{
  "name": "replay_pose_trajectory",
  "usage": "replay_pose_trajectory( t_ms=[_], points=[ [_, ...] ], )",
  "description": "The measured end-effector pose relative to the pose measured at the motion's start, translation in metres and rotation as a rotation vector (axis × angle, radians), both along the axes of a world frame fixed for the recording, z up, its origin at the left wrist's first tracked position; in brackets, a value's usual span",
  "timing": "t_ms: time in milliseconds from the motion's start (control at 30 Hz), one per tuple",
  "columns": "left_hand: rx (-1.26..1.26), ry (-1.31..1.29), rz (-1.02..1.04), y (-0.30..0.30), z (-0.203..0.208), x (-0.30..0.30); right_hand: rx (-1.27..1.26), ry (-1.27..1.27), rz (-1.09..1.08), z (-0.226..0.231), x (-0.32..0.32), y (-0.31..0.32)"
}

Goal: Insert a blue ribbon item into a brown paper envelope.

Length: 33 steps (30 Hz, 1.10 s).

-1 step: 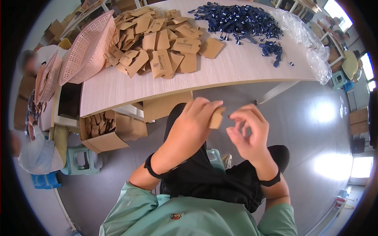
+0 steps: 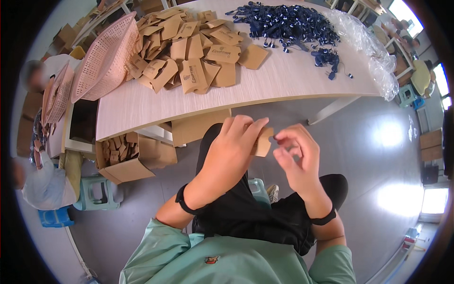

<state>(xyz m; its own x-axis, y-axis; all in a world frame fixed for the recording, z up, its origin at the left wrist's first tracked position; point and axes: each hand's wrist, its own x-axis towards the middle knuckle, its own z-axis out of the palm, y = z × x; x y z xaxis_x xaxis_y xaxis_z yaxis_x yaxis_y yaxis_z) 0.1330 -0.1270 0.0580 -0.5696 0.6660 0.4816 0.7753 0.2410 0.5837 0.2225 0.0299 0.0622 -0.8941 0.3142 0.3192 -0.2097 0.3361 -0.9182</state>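
Observation:
My left hand (image 2: 235,142) is closed around a small brown cardboard pillow box (image 2: 261,142), held over my lap below the table edge. Its right end sticks out past my fingers; the rest is hidden behind them. Close by that end is my right hand (image 2: 298,154), fingers curled and thumb apart from them. A small dark spot shows at its index fingertip, too unclear to name. On the table lie a heap of flat brown pillow boxes (image 2: 193,75) with dark print and, to its right, a pile of dark blue earphones (image 2: 288,26).
A pink perforated basket (image 2: 101,61) leans at the table's left end. Clear plastic wrap (image 2: 373,52) lies along the right edge. Under the table stands an open carton (image 2: 125,171) with small brown boxes inside. A green stool (image 2: 97,193) and other people are at the left.
The pillow box has turned slightly, so more of its face shows. My right hand has shifted a little left and up, nearer to the box's end.

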Motion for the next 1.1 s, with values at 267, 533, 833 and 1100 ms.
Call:
replay_pose_trajectory(
  t_ms=[267,533,833,1100],
  points=[
    [0.047,0.095,0.111,0.011,0.002,0.009,-0.597,-0.152,-0.012,-0.01,0.002,0.001],
    [0.51,-1.428,-0.3,0.003,-0.001,0.007,-0.521,-0.024,0.049,-0.006,0.009,0.0],
    [0.782,-1.582,-0.433,0.008,-0.009,0.015,-1.202,-0.15,0.304,0.001,0.002,-0.008],
    [0.651,-1.569,-0.539,0.009,0.004,0.009,-0.572,0.142,0.007,-0.019,-0.007,-0.004]
  ],
)
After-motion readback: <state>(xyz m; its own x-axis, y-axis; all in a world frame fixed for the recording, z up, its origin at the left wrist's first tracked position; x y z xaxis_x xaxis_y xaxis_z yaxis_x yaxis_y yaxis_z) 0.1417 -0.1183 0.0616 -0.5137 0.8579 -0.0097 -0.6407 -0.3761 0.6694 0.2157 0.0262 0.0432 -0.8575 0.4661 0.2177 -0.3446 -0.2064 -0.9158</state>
